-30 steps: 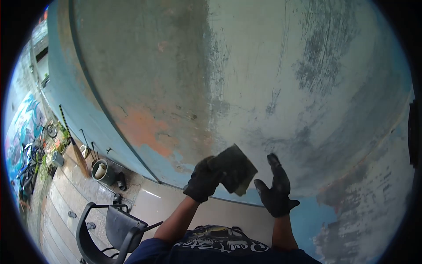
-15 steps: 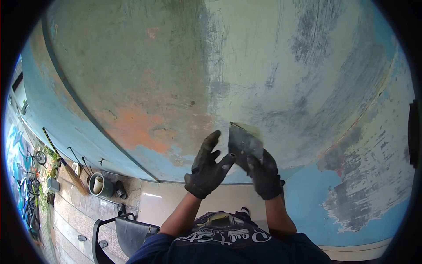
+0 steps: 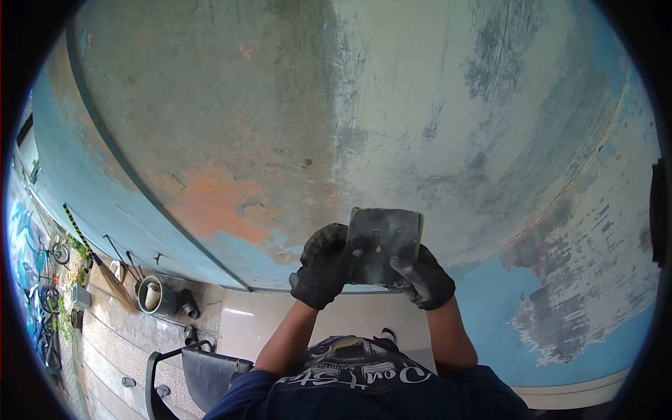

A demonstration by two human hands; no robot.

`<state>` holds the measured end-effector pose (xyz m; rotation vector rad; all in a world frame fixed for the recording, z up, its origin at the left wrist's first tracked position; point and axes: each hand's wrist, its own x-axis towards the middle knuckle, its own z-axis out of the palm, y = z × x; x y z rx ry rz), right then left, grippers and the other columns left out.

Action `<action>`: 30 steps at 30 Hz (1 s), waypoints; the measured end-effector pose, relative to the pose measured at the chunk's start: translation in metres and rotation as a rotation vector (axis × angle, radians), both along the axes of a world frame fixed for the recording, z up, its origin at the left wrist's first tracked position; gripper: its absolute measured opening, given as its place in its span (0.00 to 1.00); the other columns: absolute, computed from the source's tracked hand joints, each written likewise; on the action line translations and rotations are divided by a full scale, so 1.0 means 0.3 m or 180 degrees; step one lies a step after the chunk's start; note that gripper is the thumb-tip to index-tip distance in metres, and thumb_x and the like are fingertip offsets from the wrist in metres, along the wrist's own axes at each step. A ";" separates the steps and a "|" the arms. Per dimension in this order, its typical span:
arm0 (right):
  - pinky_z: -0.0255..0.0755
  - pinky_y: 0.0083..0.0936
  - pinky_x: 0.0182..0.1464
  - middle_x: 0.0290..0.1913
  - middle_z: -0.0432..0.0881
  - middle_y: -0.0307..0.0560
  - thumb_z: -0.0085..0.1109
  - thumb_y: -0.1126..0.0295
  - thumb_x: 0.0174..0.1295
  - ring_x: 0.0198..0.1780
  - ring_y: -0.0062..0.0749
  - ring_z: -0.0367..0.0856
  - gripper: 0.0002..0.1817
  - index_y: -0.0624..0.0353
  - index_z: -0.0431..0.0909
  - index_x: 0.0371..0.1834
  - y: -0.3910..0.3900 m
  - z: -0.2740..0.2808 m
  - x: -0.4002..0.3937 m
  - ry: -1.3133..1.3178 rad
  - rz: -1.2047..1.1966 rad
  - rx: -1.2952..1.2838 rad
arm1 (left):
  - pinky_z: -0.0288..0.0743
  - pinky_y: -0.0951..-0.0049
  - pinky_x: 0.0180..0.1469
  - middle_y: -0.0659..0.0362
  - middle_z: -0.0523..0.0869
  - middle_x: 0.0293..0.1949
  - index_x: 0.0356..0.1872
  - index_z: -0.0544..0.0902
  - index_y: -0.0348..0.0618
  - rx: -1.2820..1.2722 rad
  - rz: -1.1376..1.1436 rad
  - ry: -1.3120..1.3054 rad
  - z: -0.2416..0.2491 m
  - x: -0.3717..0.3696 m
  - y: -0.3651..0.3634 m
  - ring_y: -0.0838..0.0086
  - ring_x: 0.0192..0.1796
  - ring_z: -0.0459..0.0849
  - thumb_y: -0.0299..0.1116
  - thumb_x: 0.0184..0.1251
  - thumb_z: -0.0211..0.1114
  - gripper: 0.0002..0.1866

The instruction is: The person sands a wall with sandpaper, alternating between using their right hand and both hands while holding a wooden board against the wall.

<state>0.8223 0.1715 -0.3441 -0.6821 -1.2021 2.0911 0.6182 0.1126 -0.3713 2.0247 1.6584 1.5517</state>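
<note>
Head view: both hands in black work gloves, raised against the wall point(image 3: 392, 105). Left hand point(image 3: 324, 266) and right hand point(image 3: 423, 278) both clamped on one sheet point(image 3: 383, 245), left at its lower left edge, right at its lower right corner. Fingers curled over the front face, so both hands are closed on it.

Sheet is dark grey, roughly rectangular, flat with a slight curl on the top edge, matte and gritty-looking, with pale dusty scuffs. It sits at the middle of the frame, flat-on to the wall, just above the wall's lower blue band. Whether it actually touches the wall, can't tell.

Wall is worn and patchy: pale grey-green scraped paint, dark scuffed streaks, an orange-rust patch point(image 3: 210, 203) left of the hands, blue paint flaking in ragged patches at lower right. A thin dark seam curves down the left side.

Forearms bare; a dark blue shirt point(image 3: 364, 392) with white lettering fills the bottom edge.

Lower left, well apart from the hands: tiled floor point(image 3: 259, 322), black chair point(image 3: 199, 371) with curved tube arms, a round bucket point(image 3: 155, 295) with something pale inside, a broom point(image 3: 105, 276) leaning at the wall base. Bikes point(image 3: 45, 301) at far left, small and blurred.
</note>
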 end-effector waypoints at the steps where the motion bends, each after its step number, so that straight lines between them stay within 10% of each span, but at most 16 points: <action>1: 0.77 0.24 0.40 0.41 0.83 0.39 0.63 0.69 0.62 0.36 0.24 0.82 0.18 0.61 0.77 0.54 -0.006 0.017 -0.022 -0.0158 -0.0001 0.0014 | 0.74 0.72 0.40 0.56 0.84 0.40 0.45 0.85 0.44 -0.0010 0.0130 0.0328 -0.012 -0.005 0.004 0.73 0.38 0.80 0.28 0.65 0.64 0.09; 3: 0.78 0.24 0.41 0.42 0.83 0.39 0.63 0.68 0.63 0.38 0.24 0.82 0.18 0.60 0.77 0.56 0.005 0.061 -0.035 -0.0303 -0.0032 0.0084 | 0.74 0.73 0.40 0.57 0.83 0.43 0.43 0.86 0.42 0.0041 0.0243 0.0666 0.007 -0.001 0.017 0.74 0.38 0.79 0.29 0.66 0.64 0.07; 5: 0.79 0.26 0.44 0.45 0.83 0.41 0.64 0.69 0.63 0.43 0.26 0.82 0.20 0.59 0.76 0.58 0.024 0.112 -0.038 -0.0736 0.0110 0.0215 | 0.75 0.75 0.43 0.57 0.82 0.47 0.47 0.83 0.39 -0.1361 -0.0245 -0.2238 0.066 0.013 0.001 0.77 0.41 0.80 0.27 0.69 0.63 0.09; 7: 0.76 0.28 0.53 0.53 0.81 0.45 0.56 0.61 0.69 0.50 0.29 0.81 0.19 0.55 0.76 0.61 0.187 0.079 0.061 -0.0051 -0.0482 0.1014 | 0.76 0.75 0.44 0.56 0.83 0.47 0.51 0.80 0.38 -0.0810 -0.0321 -0.2233 0.103 0.019 -0.029 0.77 0.43 0.81 0.27 0.69 0.62 0.11; 12: 0.73 0.30 0.55 0.55 0.79 0.49 0.45 0.60 0.75 0.54 0.31 0.78 0.20 0.60 0.73 0.62 0.795 0.478 0.273 -0.1087 -0.4492 0.4106 | 0.78 0.74 0.47 0.55 0.84 0.47 0.58 0.75 0.36 -0.0169 -0.0208 -0.2120 0.032 -0.075 -0.061 0.74 0.47 0.83 0.28 0.70 0.60 0.17; 18: 0.65 0.30 0.65 0.60 0.77 0.51 0.37 0.63 0.77 0.62 0.33 0.73 0.21 0.63 0.70 0.64 0.756 0.531 -0.093 -0.3594 -0.3164 0.7396 | 0.79 0.74 0.46 0.56 0.85 0.46 0.57 0.76 0.36 -0.0626 -0.0302 -0.2188 -0.112 -0.116 -0.113 0.73 0.46 0.84 0.30 0.71 0.60 0.17; 22: 0.60 0.31 0.72 0.63 0.75 0.52 0.32 0.65 0.78 0.68 0.34 0.69 0.21 0.65 0.69 0.64 0.866 0.619 0.001 -0.1386 -0.2388 0.5696 | 0.78 0.77 0.45 0.59 0.85 0.42 0.54 0.79 0.37 -0.0953 0.0020 -0.2814 -0.138 -0.210 -0.185 0.79 0.43 0.82 0.26 0.70 0.60 0.13; 25: 0.64 0.35 0.69 0.65 0.74 0.52 0.40 0.68 0.75 0.66 0.38 0.71 0.21 0.64 0.67 0.67 0.942 0.568 -0.008 -0.1737 -0.3668 0.6430 | 0.77 0.77 0.44 0.59 0.85 0.42 0.53 0.79 0.37 -0.0727 0.0362 -0.2634 -0.140 -0.276 -0.168 0.79 0.44 0.82 0.27 0.71 0.58 0.13; 28: 0.70 0.29 0.61 0.59 0.78 0.54 0.39 0.67 0.75 0.53 0.36 0.77 0.17 0.60 0.75 0.59 0.880 0.589 -0.037 -0.4084 -0.3587 0.7256 | 0.77 0.77 0.44 0.59 0.85 0.43 0.53 0.79 0.38 -0.0356 0.0538 -0.2069 -0.131 -0.375 -0.126 0.77 0.44 0.83 0.28 0.70 0.60 0.14; 30: 0.71 0.32 0.58 0.55 0.78 0.53 0.40 0.68 0.74 0.52 0.38 0.77 0.16 0.61 0.76 0.57 1.064 0.555 0.075 -0.2011 -0.3013 0.5941 | 0.77 0.76 0.44 0.58 0.86 0.44 0.54 0.80 0.39 -0.0079 0.0655 -0.2082 -0.079 -0.380 -0.106 0.75 0.46 0.83 0.32 0.69 0.61 0.15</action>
